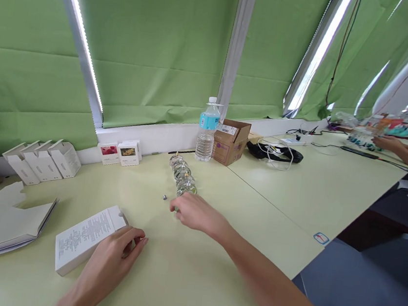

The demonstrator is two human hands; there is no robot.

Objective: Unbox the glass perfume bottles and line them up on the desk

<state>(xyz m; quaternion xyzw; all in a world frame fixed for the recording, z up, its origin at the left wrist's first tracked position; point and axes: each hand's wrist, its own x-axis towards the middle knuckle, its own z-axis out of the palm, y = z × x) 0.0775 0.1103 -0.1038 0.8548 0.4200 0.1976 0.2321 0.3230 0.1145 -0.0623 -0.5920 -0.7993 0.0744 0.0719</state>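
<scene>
My right hand (195,212) is closed in a pinch at the near end of a row of small round glass bottles (183,175). Between its fingertips shows a bit of green-tinted glass, apparently another small glass bottle (176,209), mostly hidden by the fingers. A tiny metallic cap-like piece (164,197) lies left of the row. My left hand (115,253) hovers low or rests by a white printed box (87,238), fingers curled and thumb near the index tip. Whatever is in that pinch, if anything, cannot be made out. The box lies flat, partly behind this hand.
Opened white cartons (43,161) and small picture boxes (119,153) stand along the wall. Folded white card (4,221) lies far left. Behind the row are a water bottle (206,133), a cardboard box (230,143) and a black pouch (274,152) with cable. Another person's hand (389,143) works far right.
</scene>
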